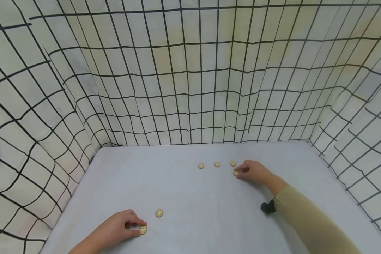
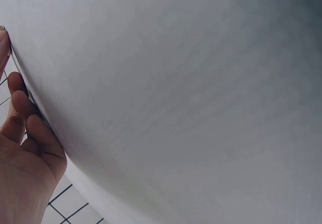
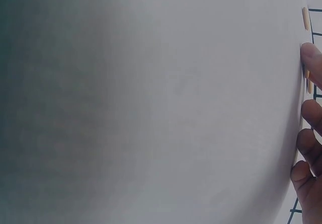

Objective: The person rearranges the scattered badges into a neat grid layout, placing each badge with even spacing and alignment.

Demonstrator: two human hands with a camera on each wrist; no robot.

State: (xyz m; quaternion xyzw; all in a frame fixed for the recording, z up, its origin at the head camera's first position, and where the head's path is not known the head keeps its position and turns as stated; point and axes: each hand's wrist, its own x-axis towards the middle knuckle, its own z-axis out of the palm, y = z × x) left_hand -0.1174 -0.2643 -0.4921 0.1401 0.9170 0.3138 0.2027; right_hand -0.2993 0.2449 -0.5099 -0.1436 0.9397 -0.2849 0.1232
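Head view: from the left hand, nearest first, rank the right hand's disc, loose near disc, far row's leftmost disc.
From the left hand:
1. Loose near disc, ahead, right
2. Far row's leftmost disc, farther ahead
3. Disc in right hand, farther right

I see the left hand pinching, toward the table's left edge; the right arm stretches out, right hand pinching near the back edge.
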